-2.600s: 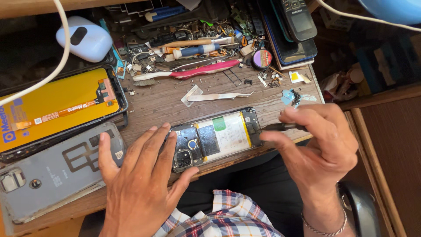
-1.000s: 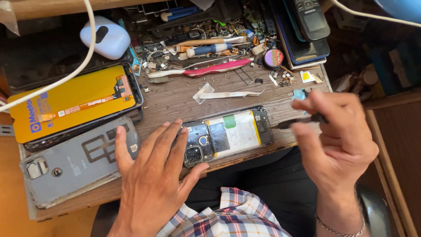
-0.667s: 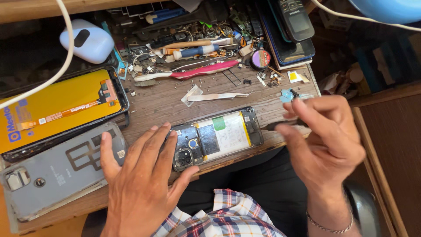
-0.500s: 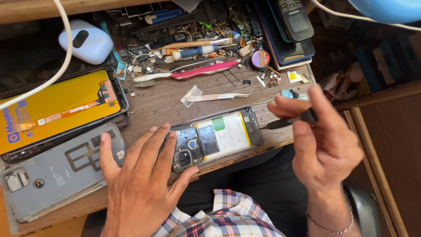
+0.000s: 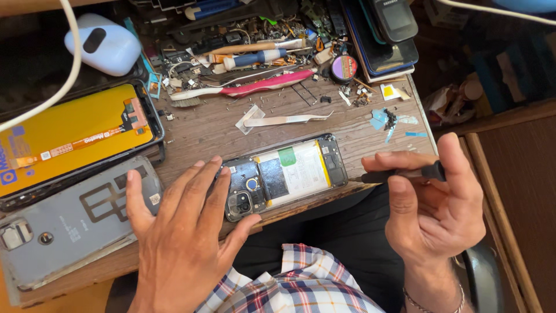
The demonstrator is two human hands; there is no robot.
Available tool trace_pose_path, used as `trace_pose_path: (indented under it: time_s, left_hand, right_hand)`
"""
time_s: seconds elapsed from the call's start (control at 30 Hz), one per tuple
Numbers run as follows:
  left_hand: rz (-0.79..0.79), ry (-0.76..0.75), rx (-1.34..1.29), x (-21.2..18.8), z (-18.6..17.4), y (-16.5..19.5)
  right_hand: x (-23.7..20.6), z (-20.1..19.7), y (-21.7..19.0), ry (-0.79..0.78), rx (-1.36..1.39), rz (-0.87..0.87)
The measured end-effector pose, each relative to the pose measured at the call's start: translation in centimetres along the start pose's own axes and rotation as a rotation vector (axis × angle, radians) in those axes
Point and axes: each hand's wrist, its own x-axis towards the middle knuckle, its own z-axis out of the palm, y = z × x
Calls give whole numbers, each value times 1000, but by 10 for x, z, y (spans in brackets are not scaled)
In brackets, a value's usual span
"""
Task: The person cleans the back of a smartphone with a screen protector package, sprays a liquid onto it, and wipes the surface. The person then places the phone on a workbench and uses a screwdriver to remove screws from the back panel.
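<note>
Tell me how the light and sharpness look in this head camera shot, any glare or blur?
Head view: even daylight, soft shadows; mild sheen on the opened phone and the orange screen panel; left hand, right hand and its dark tool are sharp, no motion blur; the top right corner falls dark.
</note>
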Motion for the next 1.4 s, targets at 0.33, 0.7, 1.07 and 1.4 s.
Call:
trace_pose_path:
  time_s: [0.33,0.7,1.07,1.4]
  left_hand:
    - [-7,-11,-1,-2,-1,0]
    - [-13,-19,-5,-1,-3,1]
    - [-3,-7,-11,0,-4,-1]
    - [-12,-22,-5,0,-5,0]
  right_hand:
    - [1,2,1,-7,19,16]
    - [33,-1,-24,-105,-338,-125]
    - [36,3,-41,-142,-54,105]
    - [36,-1,-43,-120,-110,110]
